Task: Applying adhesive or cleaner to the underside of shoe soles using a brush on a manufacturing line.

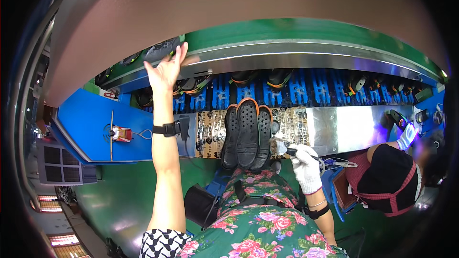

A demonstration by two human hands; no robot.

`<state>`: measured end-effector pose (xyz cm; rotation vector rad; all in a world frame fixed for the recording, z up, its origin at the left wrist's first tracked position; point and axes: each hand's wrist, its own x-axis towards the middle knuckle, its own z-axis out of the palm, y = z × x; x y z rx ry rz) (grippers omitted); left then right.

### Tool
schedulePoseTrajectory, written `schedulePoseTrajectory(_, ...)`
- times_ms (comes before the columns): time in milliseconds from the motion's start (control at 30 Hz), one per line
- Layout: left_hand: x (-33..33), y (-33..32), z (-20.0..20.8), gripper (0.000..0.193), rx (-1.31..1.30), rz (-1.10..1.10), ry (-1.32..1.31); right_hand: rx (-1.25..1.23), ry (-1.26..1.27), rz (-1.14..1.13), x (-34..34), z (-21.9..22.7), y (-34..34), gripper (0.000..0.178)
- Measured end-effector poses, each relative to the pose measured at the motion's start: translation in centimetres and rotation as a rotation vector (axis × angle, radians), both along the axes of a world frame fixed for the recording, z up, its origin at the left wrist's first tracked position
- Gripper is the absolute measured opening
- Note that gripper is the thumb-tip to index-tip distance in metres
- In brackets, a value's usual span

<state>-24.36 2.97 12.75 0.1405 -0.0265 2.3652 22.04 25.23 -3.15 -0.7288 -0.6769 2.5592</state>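
My bare left hand (165,72) reaches up to the green upper belt (267,33), its fingers spread. Close to its fingertips lies a dark grey shoe (161,50); whether they touch is unclear. A white knit glove covers my right hand (306,168), which is closed round the black handle of a small brush (285,149). The brush's pale head points left, over the bench edge. Between my hands, several black perforated clog-like shoe pieces (247,136) with orange rims lie side by side and overlapping, their near ends by my lap.
Behind the bench runs a row of blue racks (296,88) carrying dark shoes. Patterned tape (206,129) covers part of the bench beside a bare metal plate (354,126). A small red-and-white object (122,134) sits on the blue panel at left. A co-worker (389,177) sits at right, gloved hand near a shoe (397,119).
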Motion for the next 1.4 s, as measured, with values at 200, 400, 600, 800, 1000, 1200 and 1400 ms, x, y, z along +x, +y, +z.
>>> schedulePoseTrajectory(200,0.9,0.5,-2.0,0.114,-0.329,0.509,0.058,-0.004,-0.130,-0.048,0.4,1.3,-1.0,0.018)
schedulePoseTrajectory(400,-4.7,0.1,-1.5,0.113,-0.331,0.438,0.060,0.013,-0.058,-0.042,1.4,0.0,-0.1,0.022)
schedulePoseTrajectory(600,-4.5,3.1,-2.1,0.104,-0.341,0.663,-0.069,-0.009,-0.084,-0.094,1.8,1.0,-0.3,0.021)
schedulePoseTrajectory(800,5.5,20.7,0.2,0.088,-1.124,0.340,0.914,-0.059,0.019,-0.145,2.9,0.4,0.2,0.022)
schedulePoseTrajectory(1000,6.5,31.7,1.8,0.084,-1.518,0.568,1.628,-0.063,-0.011,-0.198,3.3,1.4,-0.2,0.024)
schedulePoseTrajectory(1200,2.8,27.5,1.2,0.051,-1.393,0.687,1.304,-0.025,0.011,-0.171,3.7,1.5,0.2,0.023)
schedulePoseTrajectory(1400,11.4,12.7,0.3,0.028,-1.205,0.645,0.935,-0.053,0.019,-0.179,4.3,2.7,0.9,0.013)
